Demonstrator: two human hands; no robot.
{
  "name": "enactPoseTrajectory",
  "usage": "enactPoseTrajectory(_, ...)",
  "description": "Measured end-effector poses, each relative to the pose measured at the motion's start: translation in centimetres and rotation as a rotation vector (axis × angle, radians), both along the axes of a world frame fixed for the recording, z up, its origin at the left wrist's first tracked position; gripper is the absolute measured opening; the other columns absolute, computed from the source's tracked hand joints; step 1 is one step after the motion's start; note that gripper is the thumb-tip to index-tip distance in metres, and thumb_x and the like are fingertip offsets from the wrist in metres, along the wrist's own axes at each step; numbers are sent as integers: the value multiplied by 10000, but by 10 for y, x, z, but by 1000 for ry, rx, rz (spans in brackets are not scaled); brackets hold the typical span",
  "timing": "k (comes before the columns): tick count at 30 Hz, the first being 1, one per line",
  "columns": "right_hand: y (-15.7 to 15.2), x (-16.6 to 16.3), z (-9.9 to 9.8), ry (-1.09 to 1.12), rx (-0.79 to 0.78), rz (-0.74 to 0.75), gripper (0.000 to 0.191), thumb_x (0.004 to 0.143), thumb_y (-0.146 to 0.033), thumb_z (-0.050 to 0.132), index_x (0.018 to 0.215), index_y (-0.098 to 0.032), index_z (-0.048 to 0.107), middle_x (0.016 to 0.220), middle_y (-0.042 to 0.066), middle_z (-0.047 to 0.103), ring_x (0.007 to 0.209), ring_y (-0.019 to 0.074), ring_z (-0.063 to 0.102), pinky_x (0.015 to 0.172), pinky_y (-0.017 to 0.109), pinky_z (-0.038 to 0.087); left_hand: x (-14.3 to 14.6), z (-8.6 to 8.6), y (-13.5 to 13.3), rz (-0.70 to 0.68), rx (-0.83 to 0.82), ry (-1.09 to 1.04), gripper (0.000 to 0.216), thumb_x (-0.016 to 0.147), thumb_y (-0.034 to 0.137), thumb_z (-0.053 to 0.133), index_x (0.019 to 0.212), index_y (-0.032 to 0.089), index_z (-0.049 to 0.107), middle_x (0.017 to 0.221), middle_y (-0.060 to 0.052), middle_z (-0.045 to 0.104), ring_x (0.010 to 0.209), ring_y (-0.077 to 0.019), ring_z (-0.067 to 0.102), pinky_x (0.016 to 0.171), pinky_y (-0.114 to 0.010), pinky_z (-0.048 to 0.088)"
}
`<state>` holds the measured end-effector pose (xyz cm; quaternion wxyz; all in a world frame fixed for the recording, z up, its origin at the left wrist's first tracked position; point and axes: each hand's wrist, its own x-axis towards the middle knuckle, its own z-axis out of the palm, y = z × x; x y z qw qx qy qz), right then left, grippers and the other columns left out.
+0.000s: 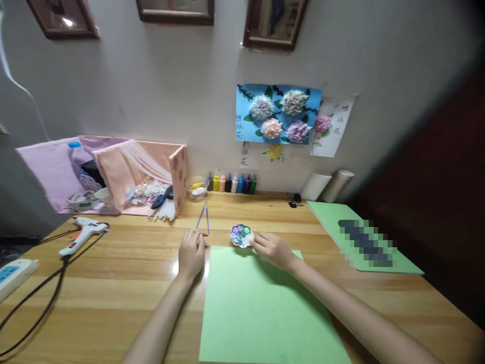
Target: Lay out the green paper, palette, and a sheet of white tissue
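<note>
My right hand point(276, 249) pinches the right edge of a small flower-shaped paint palette point(241, 235). Purple, green and white paint stains its wells. The palette is just past the far edge of a light green sheet point(261, 308) lying on the table. Left of that sheet, my left hand point(192, 253) rests low over the wood with its fingers curled. Two thin purple sticks, perhaps paintbrushes point(207, 220), lean together just beyond its fingertips; their near ends meet the fingers, and whether these grip them is hidden.
Paint bottles point(235, 183) and a clear bowl point(197, 188) line the wall. At left are fabric-covered boxes point(147, 162), a glue gun point(84, 235) with black cable, and a power strip point(17, 277). Rolls point(316, 186) and another green board point(333, 215) are at right.
</note>
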<state>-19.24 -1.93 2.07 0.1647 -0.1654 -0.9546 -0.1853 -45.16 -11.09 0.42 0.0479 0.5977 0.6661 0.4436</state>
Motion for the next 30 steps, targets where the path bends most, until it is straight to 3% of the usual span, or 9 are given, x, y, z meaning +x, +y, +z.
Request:
enactPoseTrajectory(6, -15, 39, -21, 89, -46, 16, 298, 934, -92, 329, 876, -160, 613, 707, 47, 557, 665, 166, 454, 571, 287, 278, 28, -5, -1, -231, -146, 159, 229, 864, 248, 390, 986, 197, 576, 1006, -70, 609, 988, -223, 526, 878, -384, 411)
enactPoseTrajectory(10, -18, 36, -28, 141, -71, 39, 262, 930, -100, 357, 902, -156, 610, 682, 40, 552, 651, 164, 459, 560, 284, 268, 30, -7, -2, -245, -197, 202, 222, 844, 224, 407, 972, 201, 587, 1001, -63, 608, 972, -218, 540, 864, -371, 420)
enactPoseTrajectory(16, -28, 30, -36, 195, -120, -64, 247, 926, -134, 383, 930, -182, 625, 692, 41, 592, 665, 167, 496, 572, 279, 293, 29, -6, -3, -245, -242, 206, 206, 863, 220, 388, 915, 209, 586, 942, -50, 601, 925, -211, 546, 828, -359, 422)
enactPoseTrajectory(25, -27, 10, -28, 418, -589, -181, 198, 923, -271, 429, 891, -216, 617, 810, 37, 659, 759, 175, 568, 664, 277, 422, 28, -8, -1, -246, -252, 175, 197, 861, 193, 390, 907, 204, 582, 929, -47, 595, 917, -203, 545, 811, -342, 420)
enactPoseTrajectory(30, -17, 4, -26, 488, -725, -236, 187, 889, -250, 473, 1043, -227, 578, 873, 42, 655, 833, 193, 587, 706, 303, 460, 29, -4, -4, -261, -278, 174, 171, 864, 270, 451, 957, 216, 583, 948, -36, 592, 924, -203, 537, 821, -352, 391)
